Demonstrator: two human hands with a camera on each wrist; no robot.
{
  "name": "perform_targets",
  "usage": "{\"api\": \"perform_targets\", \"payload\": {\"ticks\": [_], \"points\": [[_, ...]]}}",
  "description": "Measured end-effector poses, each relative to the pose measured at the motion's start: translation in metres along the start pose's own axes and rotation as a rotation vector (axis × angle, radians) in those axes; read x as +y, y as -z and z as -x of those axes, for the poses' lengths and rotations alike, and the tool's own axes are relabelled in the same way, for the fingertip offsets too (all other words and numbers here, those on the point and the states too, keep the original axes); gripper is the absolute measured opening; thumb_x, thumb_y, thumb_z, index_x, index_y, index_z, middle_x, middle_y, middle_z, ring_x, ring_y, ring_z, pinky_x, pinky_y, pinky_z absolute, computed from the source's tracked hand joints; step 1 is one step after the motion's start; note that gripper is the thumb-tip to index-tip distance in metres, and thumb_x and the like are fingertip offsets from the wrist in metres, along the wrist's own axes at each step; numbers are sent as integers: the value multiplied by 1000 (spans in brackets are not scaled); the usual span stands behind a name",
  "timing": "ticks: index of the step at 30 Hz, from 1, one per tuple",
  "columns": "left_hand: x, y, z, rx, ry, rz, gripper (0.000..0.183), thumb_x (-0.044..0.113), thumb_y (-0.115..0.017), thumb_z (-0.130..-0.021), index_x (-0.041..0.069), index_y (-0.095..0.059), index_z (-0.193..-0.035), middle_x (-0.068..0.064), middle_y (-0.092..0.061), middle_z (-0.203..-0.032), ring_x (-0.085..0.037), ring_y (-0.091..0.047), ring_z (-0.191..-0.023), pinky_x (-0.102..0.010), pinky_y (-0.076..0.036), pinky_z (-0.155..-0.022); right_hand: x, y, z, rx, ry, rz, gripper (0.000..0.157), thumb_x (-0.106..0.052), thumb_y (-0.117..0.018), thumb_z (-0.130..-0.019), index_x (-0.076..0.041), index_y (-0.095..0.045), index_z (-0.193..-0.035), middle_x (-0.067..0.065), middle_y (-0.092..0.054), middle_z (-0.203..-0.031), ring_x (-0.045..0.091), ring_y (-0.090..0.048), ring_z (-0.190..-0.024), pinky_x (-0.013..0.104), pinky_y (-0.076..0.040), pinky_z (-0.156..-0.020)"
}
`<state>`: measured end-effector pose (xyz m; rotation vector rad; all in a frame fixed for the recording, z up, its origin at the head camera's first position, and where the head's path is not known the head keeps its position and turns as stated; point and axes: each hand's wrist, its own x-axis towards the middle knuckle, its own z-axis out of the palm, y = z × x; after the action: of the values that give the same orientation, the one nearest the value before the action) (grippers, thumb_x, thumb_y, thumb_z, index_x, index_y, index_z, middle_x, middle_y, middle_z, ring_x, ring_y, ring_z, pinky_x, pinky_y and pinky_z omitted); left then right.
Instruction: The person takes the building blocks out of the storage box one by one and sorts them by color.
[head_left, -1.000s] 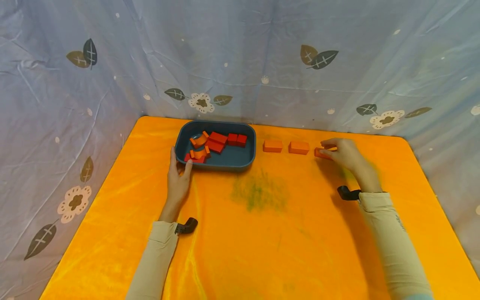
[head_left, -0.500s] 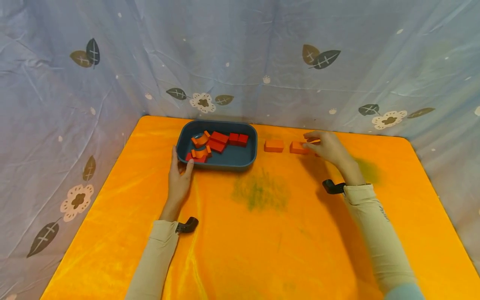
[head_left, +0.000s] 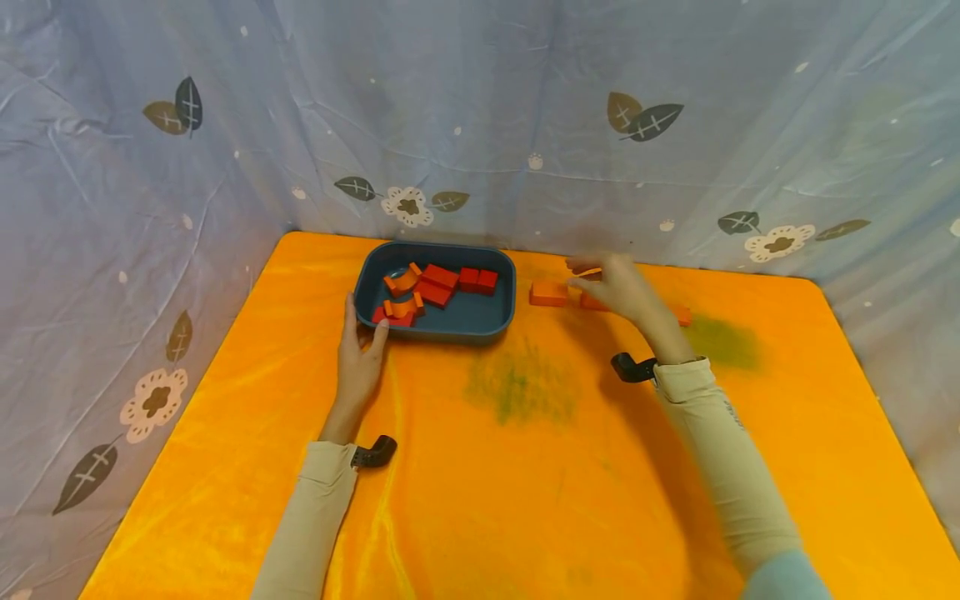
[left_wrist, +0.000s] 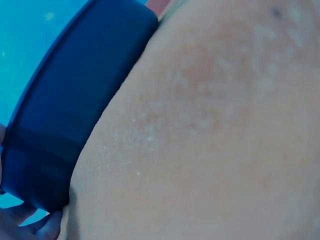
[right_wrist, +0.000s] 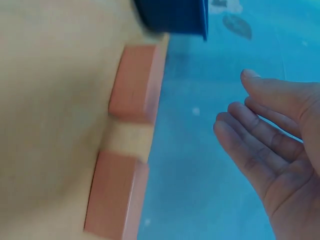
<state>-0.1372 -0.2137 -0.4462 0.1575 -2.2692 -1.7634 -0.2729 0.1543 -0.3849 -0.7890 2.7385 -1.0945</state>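
Note:
A dark blue-grey bin (head_left: 450, 336) stands at the back of the table in the head view. At its near left corner my left hand (head_left: 358, 367) grips it, thumb on the front side and fingers along the left end. The left wrist view shows the bin's wall (left_wrist: 80, 95) beside the hand. My right hand (head_left: 626, 287) hovers over the row of orange blocks, fingers loosely bent, holding nothing. The nearest block to the bin (head_left: 548, 293) shows fully; the middle block (head_left: 592, 302) is partly covered by the hand, and another block (head_left: 682, 316) peeks out behind the wrist.
Inside the bin lie several red blocks (head_left: 435, 292) and two orange arch-shaped pieces (head_left: 405, 308). A yellow cloth (head_left: 480, 492) covers the table. Patterned curtain (head_left: 510, 117) hangs right behind the table's back edge and at both sides.
My right hand has moved left along the row, away from the rightmost block toward the one closest to the bin. The left hand and bin stay in place.

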Motion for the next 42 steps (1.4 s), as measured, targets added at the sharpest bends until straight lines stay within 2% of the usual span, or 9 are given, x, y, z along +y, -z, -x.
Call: {"api": "perform_targets", "payload": {"ticks": [3,9,17,21,34,42], "points": [[3,0,1,-3,6,-7,74,14,-53,-102,6,-4,-157,-15,-9,-163,-36,-26,-144,-51,-30,-113,-10,-7,-5,-6,45,17,36,-6,-70,-91,6,-64,-124,25,-63,-123,38,-63,-108,46,-55,-87],[3,-2,-2,-4,-7,15,75,13,-53,-102,6,-4,-157,-15,-9,-163,-37,-27,-143,-53,-29,-113,-26,-22,-15,-36,102,49,37,-10,-70,-91,3,-65,-125,20,-63,-126,36,-60,-112,47,-49,-97],[3,0,-1,2,-1,11,75,14,-54,-102,7,-4,-158,-16,-8,-163,-36,-24,-144,-52,-28,-114,-51,-43,-27,-76,153,47,39,-17,-69,-93,0,-63,-128,15,-64,-127,35,-59,-114,47,-48,-98],[3,1,-1,3,7,6,75,16,-53,-102,8,-4,-158,-15,-9,-163,-35,-23,-145,-50,-29,-114,-61,-55,-36,-99,189,41,40,-15,-70,-92,2,-63,-128,16,-65,-125,34,-62,-109,44,-50,-96],[1,2,3,1,17,-19,74,18,-53,-102,9,-4,-158,-14,-9,-163,-33,-24,-145,-49,-30,-114,-84,-110,-61,-120,256,-40,38,-11,-73,-89,6,-65,-123,17,-67,-118,28,-65,-104,37,-52,-93],[4,1,3,4,4,-12,74,17,-52,-103,7,-4,-157,-15,-7,-163,-35,-22,-145,-51,-29,-114,-96,-136,-79,-189,193,-48,39,-7,-73,-88,4,-65,-125,15,-66,-122,27,-64,-107,36,-52,-94]]}}
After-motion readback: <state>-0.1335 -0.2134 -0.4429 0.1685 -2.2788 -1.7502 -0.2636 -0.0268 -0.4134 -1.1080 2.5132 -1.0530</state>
